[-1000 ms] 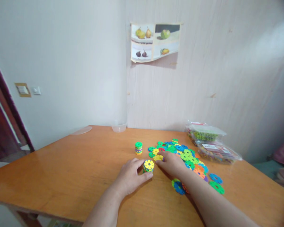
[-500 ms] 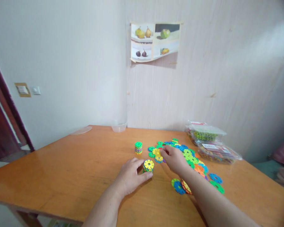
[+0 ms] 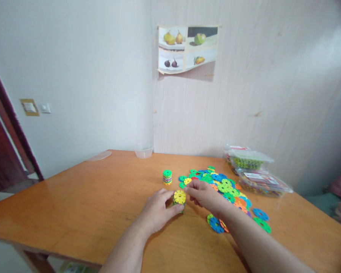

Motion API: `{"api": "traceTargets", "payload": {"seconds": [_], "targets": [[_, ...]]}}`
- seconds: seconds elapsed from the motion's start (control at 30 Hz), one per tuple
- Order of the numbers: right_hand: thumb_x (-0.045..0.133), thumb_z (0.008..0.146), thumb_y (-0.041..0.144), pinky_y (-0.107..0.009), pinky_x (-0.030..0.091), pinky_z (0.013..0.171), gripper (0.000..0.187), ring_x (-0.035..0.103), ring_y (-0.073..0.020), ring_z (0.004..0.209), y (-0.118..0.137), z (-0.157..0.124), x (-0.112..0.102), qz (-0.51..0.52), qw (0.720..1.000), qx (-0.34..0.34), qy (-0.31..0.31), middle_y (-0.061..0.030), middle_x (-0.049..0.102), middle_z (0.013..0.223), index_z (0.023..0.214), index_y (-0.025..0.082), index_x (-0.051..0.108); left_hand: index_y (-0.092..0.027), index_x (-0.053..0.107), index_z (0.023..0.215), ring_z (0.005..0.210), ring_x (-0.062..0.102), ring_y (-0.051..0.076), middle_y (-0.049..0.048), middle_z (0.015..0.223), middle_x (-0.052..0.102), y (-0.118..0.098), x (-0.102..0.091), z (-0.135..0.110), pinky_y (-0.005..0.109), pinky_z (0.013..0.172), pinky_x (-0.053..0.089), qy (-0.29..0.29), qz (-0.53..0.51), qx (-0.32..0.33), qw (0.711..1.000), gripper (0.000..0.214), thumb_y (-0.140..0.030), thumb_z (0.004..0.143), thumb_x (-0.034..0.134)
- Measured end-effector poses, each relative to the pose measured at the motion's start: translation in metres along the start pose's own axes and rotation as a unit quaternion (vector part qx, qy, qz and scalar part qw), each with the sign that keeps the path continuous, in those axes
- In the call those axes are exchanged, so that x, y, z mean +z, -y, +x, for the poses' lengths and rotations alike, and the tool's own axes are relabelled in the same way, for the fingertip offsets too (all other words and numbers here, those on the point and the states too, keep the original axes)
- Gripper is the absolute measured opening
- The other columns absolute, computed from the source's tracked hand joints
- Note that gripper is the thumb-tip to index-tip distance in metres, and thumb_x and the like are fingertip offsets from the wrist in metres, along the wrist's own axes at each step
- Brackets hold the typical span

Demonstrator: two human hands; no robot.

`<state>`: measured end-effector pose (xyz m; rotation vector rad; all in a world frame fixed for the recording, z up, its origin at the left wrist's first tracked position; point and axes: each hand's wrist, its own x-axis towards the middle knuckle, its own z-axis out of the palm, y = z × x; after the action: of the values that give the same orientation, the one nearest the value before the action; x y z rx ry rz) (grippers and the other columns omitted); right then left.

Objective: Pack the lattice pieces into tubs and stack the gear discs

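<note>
My left hand [image 3: 159, 208] curves its thumb and fingers around a short stack of notched plastic discs [image 3: 177, 208], steadying it on the table. On top lies a yellow flower-shaped disc [image 3: 179, 196]. The fingertips of my right hand [image 3: 200, 193] pinch this disc at its right edge. Behind my left hand stands another stack of discs [image 3: 167, 177], green on top, untouched. Loose discs [image 3: 227, 185] in green, blue, yellow and orange lie spread beyond and beside my right hand, which covers some of them.
Clear plastic boxes [image 3: 264, 182] with colourful contents stand at the back right of the wooden table [image 3: 82, 204]. At the back edge are a clear bowl [image 3: 144, 152] and a flat clear lid [image 3: 100, 155]. Two discs, one a blue disc [image 3: 260, 214], lie apart at right.
My right hand has moved left and nearer, from the loose discs to the stack, bringing a yellow disc onto its top. My left hand has stayed around the stack.
</note>
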<state>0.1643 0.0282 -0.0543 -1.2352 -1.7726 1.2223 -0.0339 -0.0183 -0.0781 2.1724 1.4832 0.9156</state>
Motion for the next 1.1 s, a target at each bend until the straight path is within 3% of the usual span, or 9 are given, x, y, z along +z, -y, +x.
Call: {"api": "traceTargets", "payload": {"seconds": [0.27, 0.37, 0.47, 0.57, 0.67, 0.8, 1.1], "targets": [[0.057, 0.087, 0.035, -0.018, 0.038, 0.042, 0.019, 0.05, -0.0074, 0.045, -0.002, 0.002, 0.004, 0.028, 0.999, 0.011, 0.023, 0.0044, 0.056, 0.057, 0.079, 0.018, 0.056, -0.024, 0.07, 0.107, 0.093, 0.059, 0.023, 0.0052, 0.099, 0.065, 0.004, 0.002, 0.0, 0.029, 0.078, 0.044, -0.004, -0.018, -0.013, 1.0, 0.043, -0.057, 0.08, 0.065], [0.051, 0.092, 0.044, -0.02, 0.046, 0.044, 0.03, 0.055, -0.0087, 0.044, -0.002, 0.002, 0.001, 0.069, 0.996, 0.059, 0.008, 0.002, 0.059, 0.059, 0.078, 0.018, 0.053, -0.022, 0.065, 0.12, 0.104, 0.059, 0.025, 0.0082, 0.114, 0.066, 0.006, 0.004, 0.0, 0.033, 0.089, 0.045, -0.021, -0.064, -0.038, 0.997, 0.058, -0.059, 0.076, 0.069], [0.047, 0.094, 0.052, -0.024, 0.051, 0.045, 0.037, 0.06, -0.0126, 0.044, 0.001, 0.0, 0.002, 0.094, 0.988, 0.119, 0.015, -0.0003, 0.06, 0.058, 0.087, 0.016, 0.053, -0.019, 0.06, 0.125, 0.112, 0.059, 0.025, 0.01, 0.123, 0.065, 0.005, 0.005, 0.0, 0.034, 0.096, 0.044, -0.033, -0.165, -0.061, 0.984, 0.061, -0.062, 0.081, 0.062], [0.05, 0.092, 0.057, -0.026, 0.054, 0.046, 0.042, 0.065, -0.016, 0.047, 0.003, -0.003, 0.007, 0.086, 0.986, 0.138, 0.021, -0.0022, 0.062, 0.059, 0.091, 0.016, 0.053, -0.016, 0.061, 0.118, 0.109, 0.059, 0.023, 0.0086, 0.115, 0.068, 0.001, 0.003, -0.002, 0.034, 0.094, 0.045, -0.033, -0.253, -0.071, 0.964, 0.056, -0.063, 0.09, 0.048], [0.051, 0.091, 0.059, -0.027, 0.057, 0.048, 0.044, 0.069, -0.0181, 0.052, 0.005, -0.004, 0.012, 0.095, 0.985, 0.146, 0.017, -0.003, 0.063, 0.065, 0.095, 0.015, 0.053, -0.016, 0.062, 0.107, 0.101, 0.06, 0.022, 0.0062, 0.104, 0.07, -0.004, 0.0, -0.009, 0.034, 0.088, 0.047, -0.047, -0.269, -0.105, 0.956, 0.056, -0.066, 0.091, 0.041], [0.051, 0.093, 0.056, -0.026, 0.057, 0.048, 0.042, 0.069, -0.0166, 0.052, 0.007, -0.005, 0.013, 0.091, 0.984, 0.15, 0.023, -0.0038, 0.064, 0.071, 0.097, 0.014, 0.054, -0.016, 0.063, 0.1, 0.094, 0.061, 0.022, 0.0079, 0.1, 0.069, -0.012, -0.002, -0.02, 0.032, 0.08, 0.047, -0.075, -0.285, -0.169, 0.941, 0.056, -0.068, 0.087, 0.046], [0.054, 0.093, 0.046, -0.021, 0.056, 0.049, 0.036, 0.065, -0.0121, 0.052, 0.008, -0.006, 0.017, 0.086, 0.985, 0.148, 0.034, -0.0056, 0.065, 0.071, 0.086, 0.012, 0.059, -0.015, 0.066, 0.099, 0.092, 0.062, 0.025, 0.0085, 0.091, 0.07, -0.022, 0.003, -0.02, 0.034, 0.08, 0.046, -0.066, -0.324, -0.209, 0.92, 0.059, -0.07, 0.082, 0.05]]}}
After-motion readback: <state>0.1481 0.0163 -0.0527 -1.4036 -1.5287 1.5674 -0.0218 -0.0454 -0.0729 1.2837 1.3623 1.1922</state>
